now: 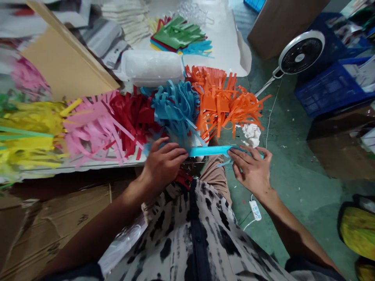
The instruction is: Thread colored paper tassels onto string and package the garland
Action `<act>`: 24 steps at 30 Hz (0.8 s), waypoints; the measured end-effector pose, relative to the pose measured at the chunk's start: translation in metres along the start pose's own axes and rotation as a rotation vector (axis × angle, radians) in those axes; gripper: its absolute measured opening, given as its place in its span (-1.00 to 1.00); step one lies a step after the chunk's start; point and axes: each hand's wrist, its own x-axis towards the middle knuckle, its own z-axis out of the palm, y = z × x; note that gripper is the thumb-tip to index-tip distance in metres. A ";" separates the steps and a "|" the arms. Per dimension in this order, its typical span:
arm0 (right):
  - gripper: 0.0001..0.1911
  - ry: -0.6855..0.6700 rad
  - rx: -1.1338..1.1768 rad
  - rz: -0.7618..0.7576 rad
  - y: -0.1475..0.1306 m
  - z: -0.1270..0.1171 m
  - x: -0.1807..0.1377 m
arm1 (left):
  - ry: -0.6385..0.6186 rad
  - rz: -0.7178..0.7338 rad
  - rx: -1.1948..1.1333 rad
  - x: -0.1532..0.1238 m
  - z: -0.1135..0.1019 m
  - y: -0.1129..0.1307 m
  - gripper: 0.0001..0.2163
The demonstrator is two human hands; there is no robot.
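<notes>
A folded light-blue paper strip (209, 151) stretches between my two hands just in front of the table edge. My left hand (164, 164) pinches its left end with fingers closed on it. The strip's right end is gripped by my right hand (252, 168), fingers pressed together over the fringed part. Directly behind the strip lies a heap of blue fringed paper (175, 107), with orange fringe (222, 103) to its right and red fringe (131, 115) to its left.
Pink (90, 127) and yellow fringe (29, 136) lie further left on the table. A clear plastic tub (152, 66), a cardboard sheet (64, 58) and green paper (178, 33) sit behind. A fan (300, 52), blue crates (331, 86), and a power strip (255, 210) are on the green floor.
</notes>
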 end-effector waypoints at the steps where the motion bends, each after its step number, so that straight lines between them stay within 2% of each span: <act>1: -0.56 0.002 0.006 0.003 0.002 -0.001 -0.001 | 0.037 -0.023 0.021 -0.003 -0.006 -0.004 -0.79; 3: -0.59 -0.001 0.021 0.013 0.003 -0.002 0.000 | 0.102 -0.057 0.054 -0.002 -0.013 -0.004 -0.81; 5: -0.63 -0.009 0.031 0.030 0.000 -0.004 0.005 | 0.114 -0.055 0.030 0.009 -0.010 0.007 -0.80; 9: -0.74 -0.031 0.019 0.052 -0.007 -0.009 0.014 | -0.043 0.040 -0.072 0.039 0.015 0.035 -0.78; 11: -0.74 -0.030 0.008 0.061 -0.011 -0.011 0.018 | -0.127 0.059 -0.065 0.048 0.026 0.040 -0.82; 13: -0.71 -0.034 0.010 0.059 -0.015 -0.011 0.023 | -0.160 0.049 -0.052 0.052 0.033 0.039 -0.83; 16: -0.71 -0.062 0.034 0.028 -0.020 -0.004 0.031 | -0.149 0.032 -0.074 0.049 0.035 0.034 -0.83; 19: -0.79 -0.072 0.058 0.008 -0.019 0.005 0.038 | -0.100 0.005 -0.130 0.044 0.036 0.032 -0.83; 24: -0.85 -0.093 0.060 0.069 -0.010 0.012 0.044 | 0.014 -0.127 -0.132 0.039 0.035 0.028 -0.88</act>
